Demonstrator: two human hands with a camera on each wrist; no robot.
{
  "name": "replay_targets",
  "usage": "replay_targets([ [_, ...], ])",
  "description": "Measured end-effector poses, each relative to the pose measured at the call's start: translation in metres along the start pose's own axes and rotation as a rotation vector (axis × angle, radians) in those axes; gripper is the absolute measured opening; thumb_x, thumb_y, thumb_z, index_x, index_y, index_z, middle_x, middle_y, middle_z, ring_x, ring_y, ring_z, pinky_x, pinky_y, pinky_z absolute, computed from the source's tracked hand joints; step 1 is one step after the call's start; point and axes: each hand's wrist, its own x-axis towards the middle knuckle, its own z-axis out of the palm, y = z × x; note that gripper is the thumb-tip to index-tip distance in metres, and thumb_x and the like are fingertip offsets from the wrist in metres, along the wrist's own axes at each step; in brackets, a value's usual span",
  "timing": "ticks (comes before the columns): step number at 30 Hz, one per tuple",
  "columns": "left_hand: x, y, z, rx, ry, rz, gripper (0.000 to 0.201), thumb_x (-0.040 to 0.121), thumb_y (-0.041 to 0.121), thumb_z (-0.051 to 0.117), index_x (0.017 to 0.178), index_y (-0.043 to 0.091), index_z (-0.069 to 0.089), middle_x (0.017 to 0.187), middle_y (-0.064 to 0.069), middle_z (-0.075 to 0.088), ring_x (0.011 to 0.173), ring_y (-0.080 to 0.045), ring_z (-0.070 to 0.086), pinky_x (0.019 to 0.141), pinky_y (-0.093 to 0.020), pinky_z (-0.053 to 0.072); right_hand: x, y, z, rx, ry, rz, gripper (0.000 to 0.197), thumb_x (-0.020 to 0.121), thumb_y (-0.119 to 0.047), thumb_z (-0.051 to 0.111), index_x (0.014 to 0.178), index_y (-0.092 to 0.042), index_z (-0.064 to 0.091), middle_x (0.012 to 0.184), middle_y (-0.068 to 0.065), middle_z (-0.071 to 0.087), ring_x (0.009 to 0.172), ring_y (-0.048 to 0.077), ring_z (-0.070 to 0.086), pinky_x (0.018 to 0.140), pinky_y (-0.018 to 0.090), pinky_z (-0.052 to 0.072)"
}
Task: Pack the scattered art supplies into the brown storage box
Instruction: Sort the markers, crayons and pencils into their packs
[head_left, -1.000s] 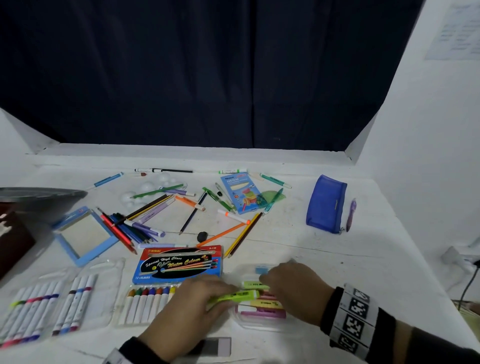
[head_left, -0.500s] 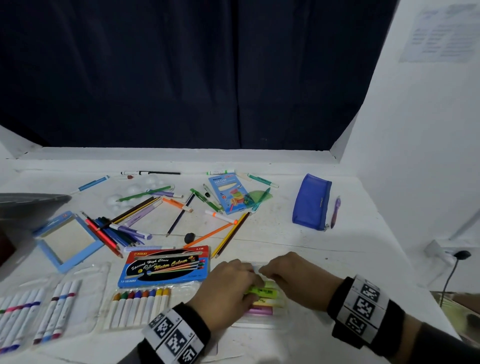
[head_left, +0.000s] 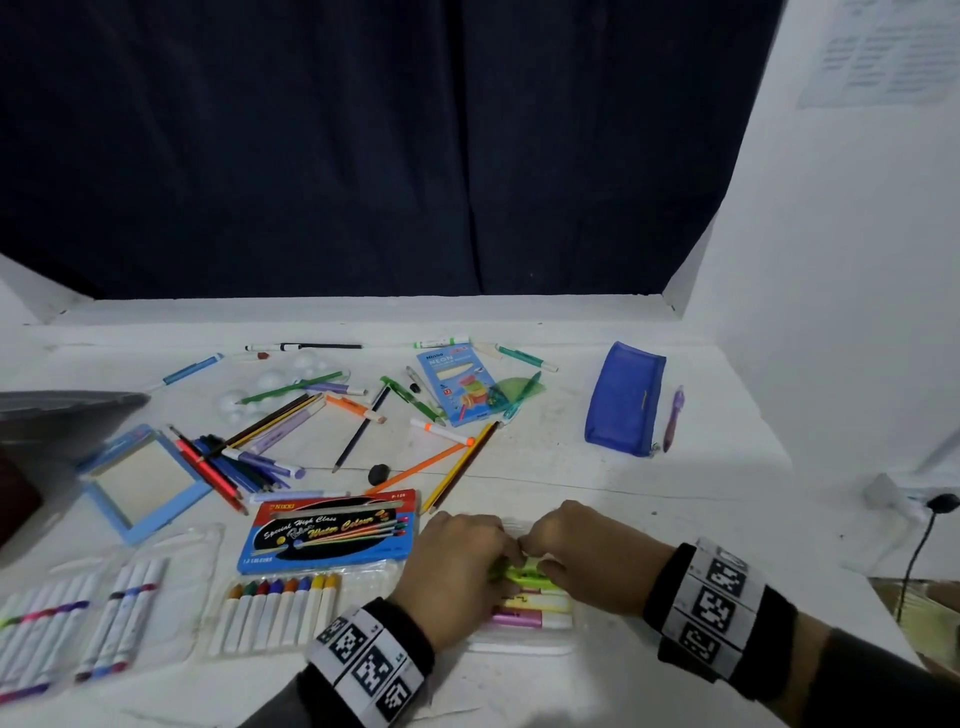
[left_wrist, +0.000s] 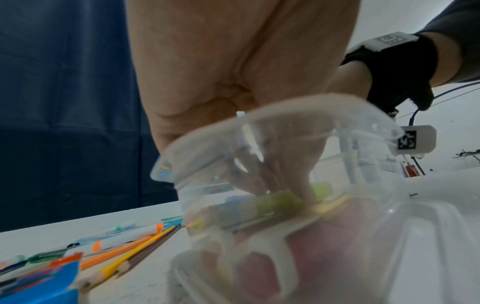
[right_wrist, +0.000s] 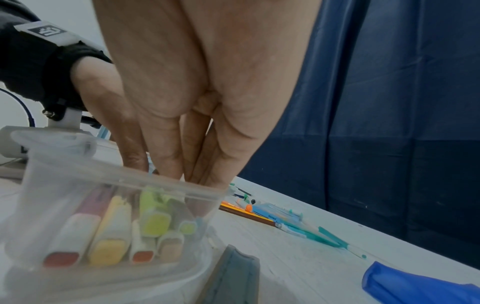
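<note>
A clear plastic case (head_left: 519, 647) lies at the table's near edge with pink, yellow and green highlighters in it. My left hand (head_left: 467, 556) grips a green highlighter (head_left: 524, 574) and holds it down in the case. My right hand (head_left: 571, 551) meets it from the right. In the right wrist view its straight fingertips (right_wrist: 197, 174) press down beside the green highlighter (right_wrist: 153, 211), inside the case (right_wrist: 64, 164). In the left wrist view, the green highlighter (left_wrist: 280, 203) shows blurred through the plastic. A dark brown box edge (head_left: 13, 499) shows at the far left.
Left of the case lie a water colour box (head_left: 332, 530), a crayon tray (head_left: 280, 608) and marker trays (head_left: 78, 623). Loose pencils (head_left: 249, 447), a blue-framed slate (head_left: 140, 478) and a grey lid (head_left: 67, 410) lie farther back. A blue pouch (head_left: 623, 400) sits by the right wall.
My left hand has carried the green highlighter to the right and down into the clear case. Both hands have closed in together over it.
</note>
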Motion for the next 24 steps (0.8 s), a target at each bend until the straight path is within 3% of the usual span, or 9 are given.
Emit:
replay_targets([
  [4,-0.006,-0.005,-0.007,-0.046,0.026,-0.031,0.026,0.082,0.043,0.073,0.107,0.035,0.073,0.1,0.014,0.068,0.092,-0.005,0.06,0.081,-0.025,0.047,0.004,0.007,0.001,0.004,0.058,-0.038,0.02,0.09,-0.018,0.056,0.105,-0.013,0.069,0.098,0.006,0.067,0.089,0.022,0.058,0.082,0.035,0.05],
  [7,-0.016,-0.013,-0.015,-0.116,0.086,-0.086,0.024,0.082,0.047,0.073,0.101,0.033,0.075,0.093,0.015,0.068,0.084,-0.001,0.06,0.076,-0.024,0.049,0.007,0.008,-0.002,0.088,0.127,-0.069,0.02,0.088,-0.026,0.06,0.101,-0.017,0.07,0.093,0.0,0.069,0.077,0.013,0.053,0.078,0.029,0.049],
  [11,-0.032,-0.03,-0.029,-0.192,0.179,-0.163,0.023,0.083,0.052,0.069,0.099,0.036,0.073,0.086,0.02,0.065,0.079,0.003,0.058,0.075,-0.02,0.051,0.01,-0.001,-0.016,0.199,0.264,-0.119,0.029,0.087,-0.033,0.055,0.104,-0.02,0.074,0.092,-0.005,0.074,0.076,0.01,0.064,0.073,0.021,0.051],
  [15,-0.047,-0.05,-0.042,-0.264,0.307,-0.208,0.022,0.089,0.052,0.061,0.086,0.032,0.069,0.067,0.011,0.063,0.064,-0.008,0.058,0.061,-0.027,0.05,0.025,-0.004,-0.023,0.201,0.338,-0.123,0.026,0.088,-0.039,0.056,0.103,-0.025,0.072,0.08,-0.008,0.069,0.067,0.009,0.059,0.067,0.026,0.051],
  [19,-0.062,-0.075,-0.057,-0.31,0.368,-0.267,0.021,0.092,0.053,0.055,0.085,0.034,0.061,0.056,0.0,0.049,0.054,-0.014,0.047,0.051,-0.025,0.034,0.042,-0.019,-0.028,0.181,0.333,-0.089,0.017,0.087,-0.036,0.061,0.1,-0.028,0.07,0.074,-0.007,0.065,0.068,0.01,0.055,0.066,0.032,0.051],
  [24,-0.076,-0.12,-0.076,-0.366,0.378,-0.256,0.019,0.093,0.047,0.058,0.082,0.032,0.061,0.05,0.003,0.043,0.049,-0.012,0.041,0.049,-0.019,0.027,0.072,-0.048,-0.04,0.142,0.225,-0.027,0.01,0.089,-0.036,0.06,0.097,-0.032,0.066,0.077,-0.015,0.063,0.073,0.006,0.058,0.068,0.025,0.05],
])
